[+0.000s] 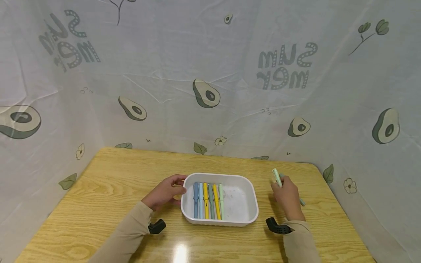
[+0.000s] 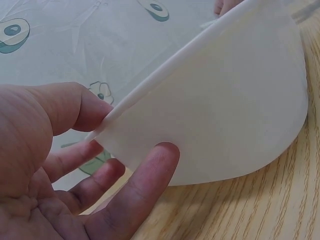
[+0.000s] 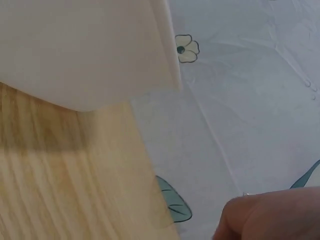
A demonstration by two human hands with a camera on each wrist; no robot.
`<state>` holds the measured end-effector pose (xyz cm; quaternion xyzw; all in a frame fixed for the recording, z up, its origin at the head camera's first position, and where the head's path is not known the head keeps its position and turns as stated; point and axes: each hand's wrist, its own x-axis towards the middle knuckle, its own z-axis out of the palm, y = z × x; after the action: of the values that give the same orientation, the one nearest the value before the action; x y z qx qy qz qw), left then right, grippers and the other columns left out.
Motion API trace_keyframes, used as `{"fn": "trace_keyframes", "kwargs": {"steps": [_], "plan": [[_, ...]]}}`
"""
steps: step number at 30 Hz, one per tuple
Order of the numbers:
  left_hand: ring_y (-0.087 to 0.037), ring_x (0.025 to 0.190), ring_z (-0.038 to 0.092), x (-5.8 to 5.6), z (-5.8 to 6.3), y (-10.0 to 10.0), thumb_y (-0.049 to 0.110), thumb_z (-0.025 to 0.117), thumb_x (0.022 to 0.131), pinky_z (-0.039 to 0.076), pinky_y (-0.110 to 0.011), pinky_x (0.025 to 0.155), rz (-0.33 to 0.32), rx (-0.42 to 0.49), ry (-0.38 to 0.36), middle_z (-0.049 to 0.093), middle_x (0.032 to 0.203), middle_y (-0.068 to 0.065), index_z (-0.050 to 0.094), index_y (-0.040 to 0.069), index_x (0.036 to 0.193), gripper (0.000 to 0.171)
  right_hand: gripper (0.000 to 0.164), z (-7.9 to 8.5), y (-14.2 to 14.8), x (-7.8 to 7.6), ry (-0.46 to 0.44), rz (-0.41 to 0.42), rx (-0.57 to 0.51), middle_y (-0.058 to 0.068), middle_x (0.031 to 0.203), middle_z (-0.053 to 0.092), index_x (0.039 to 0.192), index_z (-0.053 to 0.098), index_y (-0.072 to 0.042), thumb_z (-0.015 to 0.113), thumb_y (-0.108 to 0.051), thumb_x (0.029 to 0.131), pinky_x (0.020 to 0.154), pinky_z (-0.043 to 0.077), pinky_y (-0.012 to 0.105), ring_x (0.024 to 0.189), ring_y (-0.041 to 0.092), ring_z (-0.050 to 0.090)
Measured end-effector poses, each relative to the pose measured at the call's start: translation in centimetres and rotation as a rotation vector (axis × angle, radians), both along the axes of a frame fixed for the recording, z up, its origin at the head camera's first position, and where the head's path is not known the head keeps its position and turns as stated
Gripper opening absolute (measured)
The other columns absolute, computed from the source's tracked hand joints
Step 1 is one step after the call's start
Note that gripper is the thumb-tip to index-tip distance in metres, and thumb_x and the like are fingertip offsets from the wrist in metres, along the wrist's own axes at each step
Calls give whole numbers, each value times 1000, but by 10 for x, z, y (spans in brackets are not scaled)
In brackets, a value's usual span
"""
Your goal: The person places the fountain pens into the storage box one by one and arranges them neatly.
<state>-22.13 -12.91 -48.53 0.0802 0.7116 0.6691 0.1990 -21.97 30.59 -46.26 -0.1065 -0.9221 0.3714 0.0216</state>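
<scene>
A white plastic tray sits on the table, with several capped pens side by side in its left part: blue, light blue, yellow, grey-green and pale green. My left hand holds the tray's left edge; in the left wrist view the thumb and fingers meet at the rim. Right of the tray, my right hand grips a pale green pen whose end points up and away. Beneath that hand lies a grey-green pen, mostly covered. Only a corner of the right hand shows in the right wrist view.
The wooden table extends to both sides and in front of the tray. A pale curtain printed with avocados and leaves encloses the back and sides. A black wrist mount sits on the right wrist, another on the left.
</scene>
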Motion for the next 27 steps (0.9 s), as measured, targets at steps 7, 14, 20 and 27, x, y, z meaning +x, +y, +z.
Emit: {"fn": "trace_keyframes", "kwargs": {"steps": [7, 14, 20, 27], "plan": [[-30, 105, 64, -2, 0, 0, 6, 65, 99, 64, -46, 77, 2, -7, -6, 53, 132, -23, 49, 4, 150, 54, 39, 8, -5, -2, -8, 49, 16, 16, 84, 58, 137, 49, 9, 42, -16, 108, 56, 50, 34, 68, 25, 60], [-28, 104, 63, -2, 0, 0, 6, 65, 99, 64, -44, 75, 15, -26, -6, 53, 130, -22, 49, 4, 149, 53, 46, 12, -10, 0, -43, 100, 10, 5, 71, 39, 136, 37, 10, 31, -26, 109, 51, 38, 33, 55, 18, 36], [-28, 104, 63, -2, 0, 0, 5, 63, 99, 64, -44, 76, 11, -25, -5, 53, 130, -22, 49, 4, 149, 52, 52, 11, -14, -2, -21, 117, -20, 12, 80, 42, 140, 33, 12, 20, -31, 113, 55, 39, 35, 59, 21, 38], [-31, 105, 64, -1, 1, 1, 4, 63, 100, 64, -45, 77, 0, -6, -2, 52, 132, -24, 49, 3, 149, 51, 51, 9, -21, -1, -16, 97, -58, 15, 85, 47, 142, 37, 7, 21, -32, 113, 54, 40, 35, 60, 22, 41]]}}
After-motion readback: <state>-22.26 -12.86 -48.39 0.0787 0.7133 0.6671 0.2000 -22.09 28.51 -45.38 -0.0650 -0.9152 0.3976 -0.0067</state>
